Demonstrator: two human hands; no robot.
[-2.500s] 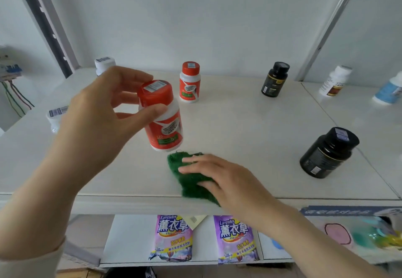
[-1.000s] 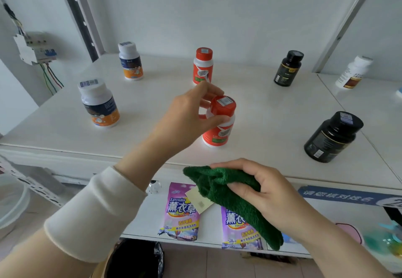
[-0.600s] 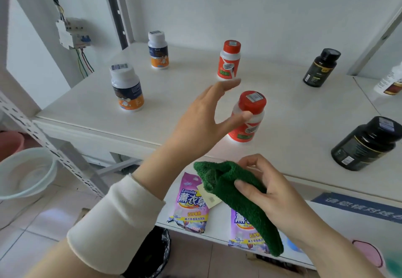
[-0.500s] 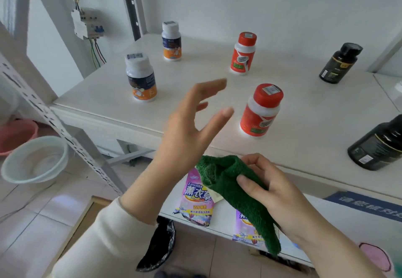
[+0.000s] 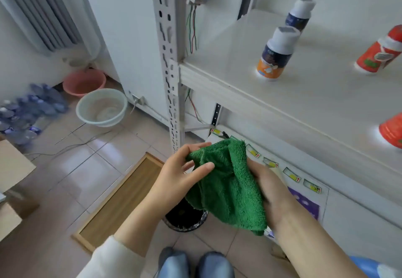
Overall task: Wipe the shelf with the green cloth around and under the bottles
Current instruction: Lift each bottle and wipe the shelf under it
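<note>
Left hand (image 5: 174, 178) and right hand (image 5: 268, 188) grip the green cloth (image 5: 226, 182) (off the shelf (image 5: 304, 95)); a fumble could drop it in the bin (image 5: 185, 221)

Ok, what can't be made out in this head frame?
All head view.
Right hand: fingers hidden behind the cloth, so its grip is unclear.
Near red bottle: cut off by the right edge.
Bin: mostly covered by the cloth and left hand.
Floor bottles: motion-blurred.
White-capped bottle: label too blurred to read.
</note>
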